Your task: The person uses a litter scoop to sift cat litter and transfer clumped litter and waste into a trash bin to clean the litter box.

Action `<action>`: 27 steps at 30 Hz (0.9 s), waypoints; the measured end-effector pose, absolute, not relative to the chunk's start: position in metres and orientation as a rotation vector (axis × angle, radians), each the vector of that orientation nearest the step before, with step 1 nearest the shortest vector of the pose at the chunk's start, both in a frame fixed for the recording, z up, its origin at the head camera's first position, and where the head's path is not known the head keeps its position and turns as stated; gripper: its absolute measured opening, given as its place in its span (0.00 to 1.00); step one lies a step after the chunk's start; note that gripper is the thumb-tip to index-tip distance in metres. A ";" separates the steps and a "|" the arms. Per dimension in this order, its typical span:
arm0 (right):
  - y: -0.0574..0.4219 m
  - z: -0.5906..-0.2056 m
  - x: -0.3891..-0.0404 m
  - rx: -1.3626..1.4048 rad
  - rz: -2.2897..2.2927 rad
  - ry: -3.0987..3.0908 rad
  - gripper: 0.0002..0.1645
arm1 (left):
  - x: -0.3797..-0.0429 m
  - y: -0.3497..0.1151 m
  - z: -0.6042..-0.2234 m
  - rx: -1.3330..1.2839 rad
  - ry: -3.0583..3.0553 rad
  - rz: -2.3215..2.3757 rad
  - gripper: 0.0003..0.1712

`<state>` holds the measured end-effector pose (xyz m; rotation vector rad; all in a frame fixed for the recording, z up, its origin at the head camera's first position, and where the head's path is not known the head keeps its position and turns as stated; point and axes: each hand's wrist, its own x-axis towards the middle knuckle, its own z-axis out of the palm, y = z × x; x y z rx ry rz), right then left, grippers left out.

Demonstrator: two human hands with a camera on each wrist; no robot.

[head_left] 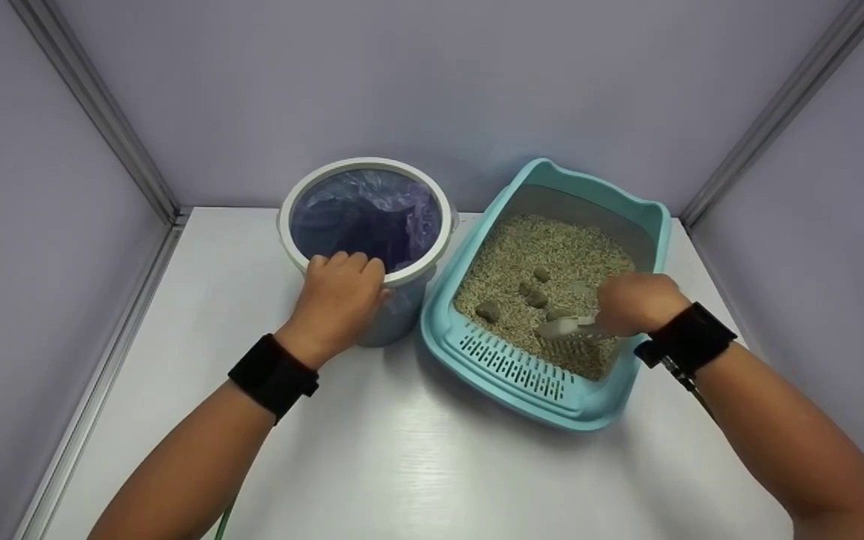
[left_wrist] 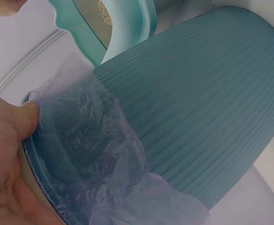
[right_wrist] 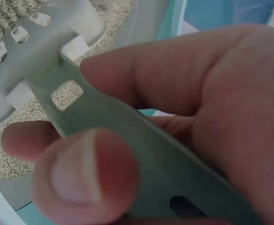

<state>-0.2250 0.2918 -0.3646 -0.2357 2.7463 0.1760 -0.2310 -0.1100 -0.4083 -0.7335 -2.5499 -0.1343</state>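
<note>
My left hand grips the white rim of a ribbed blue bin at its near side. A thin purple plastic bag lines the bin and folds over its edge, with my left thumb close beside it. My right hand holds a pale litter scoop by its handle, thumb on top and fingers around it. Its slotted head is down at the pellet litter in the near right part of a turquoise litter box. Several dark clumps lie on the litter left of the scoop.
The bin and litter box stand side by side on a white table, close to the back wall. A slotted ledge runs along the box's near end. Grey panels stand on both sides, and both wrists wear black bands.
</note>
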 end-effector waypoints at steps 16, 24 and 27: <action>0.296 -0.394 -0.254 -0.134 0.226 2.763 0.23 | -0.231 -0.111 -0.410 -0.735 -2.502 -0.142 0.14; 0.300 -0.406 -0.281 -0.168 0.180 2.759 0.19 | -0.231 -0.111 -0.411 -0.737 -2.503 -0.150 0.14; 0.298 -0.408 -0.290 -0.104 0.164 2.745 0.16 | -0.231 -0.110 -0.410 -0.736 -2.505 -0.154 0.14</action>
